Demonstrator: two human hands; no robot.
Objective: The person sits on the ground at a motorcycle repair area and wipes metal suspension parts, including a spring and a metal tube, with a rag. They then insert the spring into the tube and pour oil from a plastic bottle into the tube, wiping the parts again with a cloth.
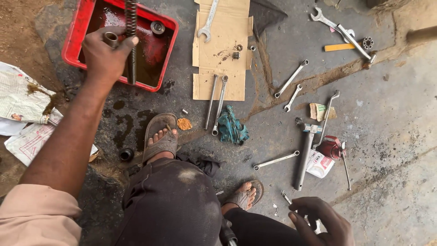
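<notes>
My left hand (105, 53) is raised over a red tray (73, 34) of dark oily liquid. It grips a long dark coil spring (131, 41) that hangs upright over the tray, along with a short metal sleeve (110, 38). A round metal part (157, 28) lies in the tray's far corner. My right hand (321, 219) rests low at the bottom right, fingers curled beside a small metal tool (286, 197) on the ground. Whether it holds anything is hidden.
Flattened cardboard (221, 50) carries a spanner (207, 22) and small nuts. Two long rods (216, 105), a teal rag (232, 127), several spanners, a metal tube (304, 157) and a red can (331, 146) lie on the oily concrete. Newspaper (20, 98) at left. My sandalled feet sit below.
</notes>
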